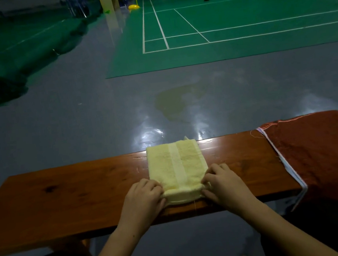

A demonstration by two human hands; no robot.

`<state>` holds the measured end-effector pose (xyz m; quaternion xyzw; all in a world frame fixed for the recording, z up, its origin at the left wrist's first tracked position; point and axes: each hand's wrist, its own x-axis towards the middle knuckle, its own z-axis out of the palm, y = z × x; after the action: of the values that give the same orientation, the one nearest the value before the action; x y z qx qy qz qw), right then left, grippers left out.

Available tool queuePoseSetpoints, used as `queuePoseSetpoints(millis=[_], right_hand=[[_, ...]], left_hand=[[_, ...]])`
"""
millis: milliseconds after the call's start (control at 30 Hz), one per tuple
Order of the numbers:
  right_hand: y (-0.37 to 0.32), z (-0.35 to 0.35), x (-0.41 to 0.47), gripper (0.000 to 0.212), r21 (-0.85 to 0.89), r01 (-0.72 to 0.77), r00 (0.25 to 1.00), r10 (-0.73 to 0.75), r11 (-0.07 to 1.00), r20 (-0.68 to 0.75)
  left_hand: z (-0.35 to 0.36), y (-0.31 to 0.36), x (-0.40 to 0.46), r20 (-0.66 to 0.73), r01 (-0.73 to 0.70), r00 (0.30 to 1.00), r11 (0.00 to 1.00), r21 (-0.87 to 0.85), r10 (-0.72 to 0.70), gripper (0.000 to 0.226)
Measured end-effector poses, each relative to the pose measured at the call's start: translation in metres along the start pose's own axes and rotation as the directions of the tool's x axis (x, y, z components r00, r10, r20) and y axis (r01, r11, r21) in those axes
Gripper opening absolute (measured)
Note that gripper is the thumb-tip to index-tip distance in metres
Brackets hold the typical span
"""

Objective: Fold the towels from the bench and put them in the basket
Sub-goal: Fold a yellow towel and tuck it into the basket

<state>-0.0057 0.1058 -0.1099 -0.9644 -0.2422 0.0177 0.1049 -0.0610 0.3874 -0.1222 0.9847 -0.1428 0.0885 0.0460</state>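
Head view gave us the pale yellow towel (pixel 176 166) lying folded to a narrow strip across the middle of the wooden bench (pixel 76 191), its long side running away from us and a lighter band down its length. Its near end was turned up into a small roll at the bench's front edge. Our left hand (pixel 144 197) pinched the roll's left end, fingers curled on top and thumb against the front. Our right hand (pixel 225 183) gripped the right end the same way. Both forearms reached in from below. At the bench's right end a rust-red towel (pixel 321 153) with a pale hem lay draped over the edge, well apart from the yellow one. Beyond the bench we saw glossy grey floor (pixel 79 120), then a green court (pixel 236 27) with white lines.
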Motion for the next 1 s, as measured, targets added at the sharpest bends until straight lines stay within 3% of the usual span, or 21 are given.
queuePoseSetpoints(millis=[200, 333, 433, 667, 833, 1000], right_hand=[[0.0, 0.003, 0.011, 0.034, 0.053, 0.009, 1.0, -0.008, 0.999, -0.008], [0.002, -0.004, 0.007, 0.021, 0.286, 0.057, 0.997, -0.04, 0.957, -0.065], [0.0, -0.011, -0.001, 0.016, 0.47, 0.039, 0.997, -0.005, 0.882, -0.073], [-0.002, -0.022, -0.009, 0.015, 0.644, -0.016, 0.998, 0.049, 0.765, -0.033], [0.001, -0.028, -0.01, 0.031, 0.701, -0.102, 0.992, 0.124, 0.706, 0.019], [0.004, -0.026, -0.006, 0.025, 0.746, -0.242, 0.97, 0.176, 0.62, 0.168]], left_hand=[[-0.009, -0.006, 0.006, 0.019, 0.07, 0.998, 0.983, -0.17, -0.068, 0.017], [-0.026, -0.011, 0.004, 0.001, 0.151, 0.984, 0.837, -0.525, -0.176, 0.017], [-0.037, -0.013, 0.001, -0.027, 0.152, 0.975, 0.748, -0.646, -0.222, 0.015], [-0.049, -0.006, -0.001, 0.067, 0.218, 0.958, 0.556, -0.802, -0.28, 0.022], [-0.059, -0.002, -0.003, 0.175, 0.274, 0.949, 0.419, -0.865, -0.261, 0.027], [-0.065, 0.005, -0.002, 0.216, 0.304, 0.943, 0.389, -0.869, -0.253, 0.011]])
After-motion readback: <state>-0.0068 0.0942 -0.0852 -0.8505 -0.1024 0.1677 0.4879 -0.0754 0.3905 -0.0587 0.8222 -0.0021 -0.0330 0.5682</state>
